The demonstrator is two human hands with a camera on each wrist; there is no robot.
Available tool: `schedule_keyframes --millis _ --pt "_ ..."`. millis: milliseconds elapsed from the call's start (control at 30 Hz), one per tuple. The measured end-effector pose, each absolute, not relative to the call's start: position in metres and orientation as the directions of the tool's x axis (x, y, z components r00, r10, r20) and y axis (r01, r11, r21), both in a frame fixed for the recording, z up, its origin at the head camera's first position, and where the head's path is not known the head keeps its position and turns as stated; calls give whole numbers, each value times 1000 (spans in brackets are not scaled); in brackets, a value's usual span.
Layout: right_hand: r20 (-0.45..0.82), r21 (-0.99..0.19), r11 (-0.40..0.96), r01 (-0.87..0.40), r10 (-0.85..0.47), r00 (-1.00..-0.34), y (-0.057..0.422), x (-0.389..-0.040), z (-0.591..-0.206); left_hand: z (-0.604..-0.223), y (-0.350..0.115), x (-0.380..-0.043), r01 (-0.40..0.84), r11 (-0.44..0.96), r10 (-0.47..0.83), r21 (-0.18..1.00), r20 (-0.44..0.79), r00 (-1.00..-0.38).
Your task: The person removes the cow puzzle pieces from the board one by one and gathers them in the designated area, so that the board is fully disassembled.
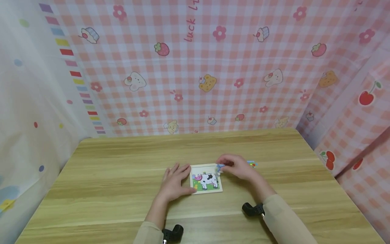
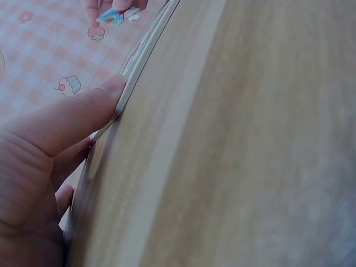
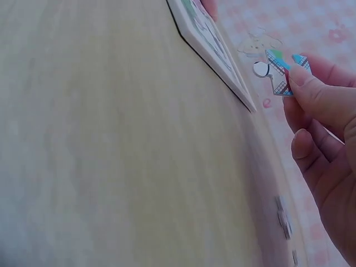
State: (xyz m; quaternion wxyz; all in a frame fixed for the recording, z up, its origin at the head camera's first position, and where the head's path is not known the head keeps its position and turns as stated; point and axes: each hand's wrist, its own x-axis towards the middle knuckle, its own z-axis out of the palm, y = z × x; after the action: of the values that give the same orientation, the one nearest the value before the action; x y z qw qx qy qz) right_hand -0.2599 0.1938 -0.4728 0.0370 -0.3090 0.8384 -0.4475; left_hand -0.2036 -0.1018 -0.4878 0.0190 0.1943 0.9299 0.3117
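Observation:
A wooden puzzle board (image 1: 207,192) with a pale raised frame lies on the table. Its lower part shows a cow picture (image 1: 208,181), while the upper strip is bare and pale. My left hand (image 1: 175,183) is spread along the board's left side, thumb at the near left corner and fingertips at the upper left edge. Over the board's upper right corner, my right hand (image 1: 237,166) pinches a jigsaw piece (image 3: 278,69) between thumb and fingers. That piece has blue, green and checked print with a round knob, and is held above the board.
Beyond the right hand lies a colourful puzzle piece (image 1: 252,164), partly hidden by the hand. Loose pieces also show edge-on in the right wrist view (image 3: 283,217). A pink checked curtain (image 1: 189,84) hangs behind the wood-grain table (image 1: 122,203).

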Motion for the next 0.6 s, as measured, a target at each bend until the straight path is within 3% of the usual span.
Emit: schedule_keyframes --millis 600 --pt "313 -775 418 -474 -397 -863 258 -243 -471 -487 -101 -205 335 733 367 592 71 -928"
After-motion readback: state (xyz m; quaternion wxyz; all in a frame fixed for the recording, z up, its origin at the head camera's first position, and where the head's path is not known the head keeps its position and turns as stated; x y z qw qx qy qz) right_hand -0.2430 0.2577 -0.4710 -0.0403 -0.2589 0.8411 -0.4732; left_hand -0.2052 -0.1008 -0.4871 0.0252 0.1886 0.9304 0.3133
